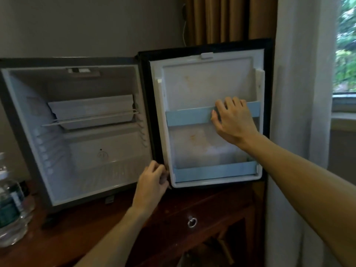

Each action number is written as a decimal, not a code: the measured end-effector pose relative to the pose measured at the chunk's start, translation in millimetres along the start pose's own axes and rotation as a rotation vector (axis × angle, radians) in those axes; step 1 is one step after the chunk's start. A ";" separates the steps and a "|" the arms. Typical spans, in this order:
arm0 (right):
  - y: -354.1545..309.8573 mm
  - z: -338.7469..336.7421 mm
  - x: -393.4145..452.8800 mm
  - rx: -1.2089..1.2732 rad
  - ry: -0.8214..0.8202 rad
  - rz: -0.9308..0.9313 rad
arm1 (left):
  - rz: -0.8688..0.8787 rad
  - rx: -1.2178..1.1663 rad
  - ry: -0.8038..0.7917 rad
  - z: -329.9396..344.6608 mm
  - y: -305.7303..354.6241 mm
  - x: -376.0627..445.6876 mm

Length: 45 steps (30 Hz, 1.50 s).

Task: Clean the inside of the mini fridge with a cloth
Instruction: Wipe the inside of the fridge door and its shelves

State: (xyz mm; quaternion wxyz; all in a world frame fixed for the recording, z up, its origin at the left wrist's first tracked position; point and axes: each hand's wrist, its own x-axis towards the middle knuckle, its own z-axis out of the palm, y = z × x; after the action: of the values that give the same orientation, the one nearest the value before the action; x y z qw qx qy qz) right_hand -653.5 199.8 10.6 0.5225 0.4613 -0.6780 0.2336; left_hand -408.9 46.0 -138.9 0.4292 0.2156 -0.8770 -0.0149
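Observation:
The mini fridge (25,116) stands open on a wooden cabinet, its white inside holding a wire shelf (90,119) and a cooling plate. Its door (204,79) is swung wide to the right, with yellowish stains on the inner panel and two pale blue rails. My right hand (233,120) lies over the upper blue rail (188,115), fingers curled over its top edge. My left hand (153,182) grips the door's lower left edge near the hinge side. No cloth is visible in either hand.
A plastic water bottle (9,201) stands at the left edge of the dark wooden cabinet (96,224), which has a drawer with a ring pull (192,222). White sheer curtain (300,93) and a window lie to the right, brown drapes behind.

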 end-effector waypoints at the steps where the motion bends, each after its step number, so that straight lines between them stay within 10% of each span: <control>1: -0.4 0.3 -0.4 0.000 0.005 0.004 | 0.016 0.006 -0.019 2.4 -2.0 -3.7; 19: -0.6 0.4 -0.3 0.005 -0.023 0.020 | 0.267 0.102 0.422 -145.7 37.3 207.5; 34: -8.8 -12.6 -3.8 -0.035 -0.023 0.013 | 0.081 0.095 -0.144 17.4 -20.2 -22.2; 45: -8.2 -12.0 -3.7 -0.046 -0.029 0.018 | 0.400 0.207 0.244 -146.1 19.0 182.2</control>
State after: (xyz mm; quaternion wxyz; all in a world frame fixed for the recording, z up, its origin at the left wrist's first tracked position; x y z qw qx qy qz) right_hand -640.4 206.9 10.0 0.5208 0.4463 -0.6949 0.2160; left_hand -403.0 15.2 93.3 0.5020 0.0808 -0.8407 0.1862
